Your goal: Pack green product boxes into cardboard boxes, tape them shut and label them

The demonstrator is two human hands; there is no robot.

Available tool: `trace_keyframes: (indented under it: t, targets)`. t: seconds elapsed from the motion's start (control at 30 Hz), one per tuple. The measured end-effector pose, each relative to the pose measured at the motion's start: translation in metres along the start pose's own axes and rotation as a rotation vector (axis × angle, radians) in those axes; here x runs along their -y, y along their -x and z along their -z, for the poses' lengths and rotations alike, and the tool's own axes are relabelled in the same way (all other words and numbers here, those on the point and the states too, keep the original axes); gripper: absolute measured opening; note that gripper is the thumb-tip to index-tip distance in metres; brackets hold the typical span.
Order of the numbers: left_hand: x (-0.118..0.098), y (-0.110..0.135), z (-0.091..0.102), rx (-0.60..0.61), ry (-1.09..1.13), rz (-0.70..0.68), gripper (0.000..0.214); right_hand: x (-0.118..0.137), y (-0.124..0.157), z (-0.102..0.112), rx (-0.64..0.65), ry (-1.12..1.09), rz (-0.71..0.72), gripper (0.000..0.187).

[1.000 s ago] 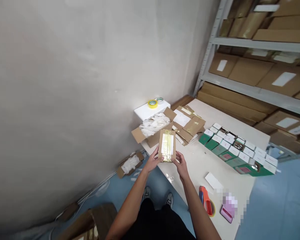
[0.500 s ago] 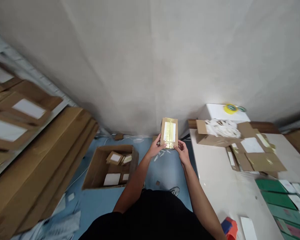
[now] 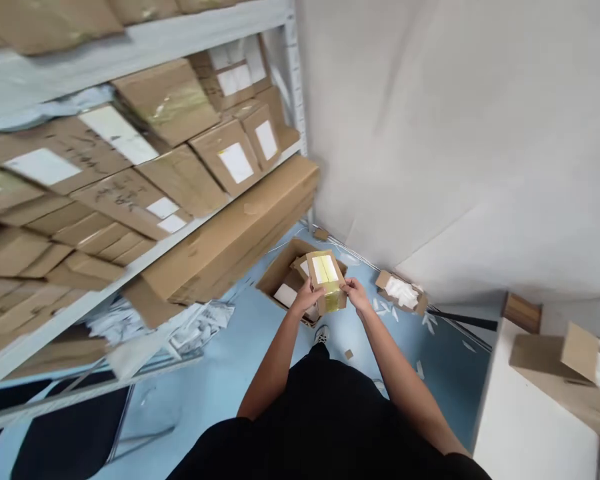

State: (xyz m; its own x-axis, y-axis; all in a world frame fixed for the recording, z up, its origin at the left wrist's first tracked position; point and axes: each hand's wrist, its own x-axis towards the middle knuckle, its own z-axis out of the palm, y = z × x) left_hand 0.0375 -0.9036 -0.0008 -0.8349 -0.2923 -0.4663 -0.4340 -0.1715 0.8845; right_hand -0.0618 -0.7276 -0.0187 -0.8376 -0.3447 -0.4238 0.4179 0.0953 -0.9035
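Between my two hands is a small brown cardboard box (image 3: 336,285) with a white label and a strip of yellowish clear tape down its top and front. My left hand (image 3: 307,295) grips its left side near the lower corner. On the opposite side, the fingers of my right hand (image 3: 355,293) close on its edge. Behind and below it, a larger open carton (image 3: 271,275) stands on the floor, partly hidden by the held box. Inside that carton are smaller boxes with white labels.
Shelving (image 3: 180,230) full of labelled cartons rises on the left, with a long carton (image 3: 240,230) beneath one shelf. A small open box (image 3: 403,292) with white material sits by the wall. At right is a white table (image 3: 535,407); white scraps lie on the blue floor (image 3: 405,347).
My view has swung left, bringing the shelving in and most of the table out. The held box now appears in front of the open floor carton, still in both hands.
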Motion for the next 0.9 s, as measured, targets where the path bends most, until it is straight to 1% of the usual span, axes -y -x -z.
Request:
trace_keyframes:
  t: [0.03,0.1,0.17,0.2,0.27,0.3,0.33,0.4,0.47,0.53,0.6,0.67,0.73,0.8,0.9]
  targets:
    - [0.002,0.003,0.019,-0.088,0.005,0.006,0.082,0.002,-0.008,-0.021,0.043,0.007,0.017,0.033]
    - [0.004,0.008,0.058,-0.316,-0.034,0.006,0.086,0.008,-0.020,-0.059,0.083,0.011,0.082,0.037]
    - [0.003,0.014,0.096,-0.544,-0.100,-0.012,0.088,0.016,-0.028,-0.090,0.082,0.005,0.165,0.041]
    - [0.000,0.016,0.113,-0.619,-0.123,-0.027,0.089,0.020,-0.030,-0.102,0.091,0.002,0.200,0.042]
    - [-0.007,0.021,0.139,-0.671,-0.115,-0.049,0.084,0.027,-0.030,-0.118,0.146,-0.005,0.237,0.039]
    - [-0.012,0.022,0.146,-0.683,-0.099,-0.062,0.080,0.030,-0.028,-0.122,0.175,-0.006,0.241,0.038]
    - [-0.017,0.024,0.151,-0.697,-0.082,-0.075,0.073,0.033,-0.026,-0.123,0.195,-0.002,0.241,0.037]
    - [-0.029,0.023,0.151,-0.728,-0.058,-0.117,0.061,0.037,-0.020,-0.121,0.199,0.014,0.241,0.036]
    - [-0.040,0.020,0.140,-0.732,-0.050,-0.170,0.050,0.040,-0.013,-0.111,0.177,0.024,0.245,0.035]
    - [-0.050,0.015,0.124,-0.699,-0.061,-0.227,0.044,0.044,-0.007,-0.098,0.152,0.026,0.259,0.034]
    - [-0.061,0.008,0.103,-0.643,-0.080,-0.276,0.042,0.049,0.000,-0.081,0.134,0.026,0.275,0.034]
    - [-0.072,0.000,0.078,-0.570,-0.095,-0.321,0.041,0.054,0.007,-0.061,0.107,0.027,0.297,0.034]
    - [-0.083,-0.008,0.047,-0.481,-0.110,-0.361,0.041,0.059,0.014,-0.037,0.055,0.030,0.323,0.034]
    - [-0.092,-0.016,0.011,-0.383,-0.130,-0.398,0.042,0.062,0.023,-0.008,-0.019,0.030,0.347,0.035]
    - [-0.102,-0.027,-0.057,-0.236,-0.169,-0.449,0.041,0.064,0.041,0.048,-0.149,-0.004,0.380,0.036]
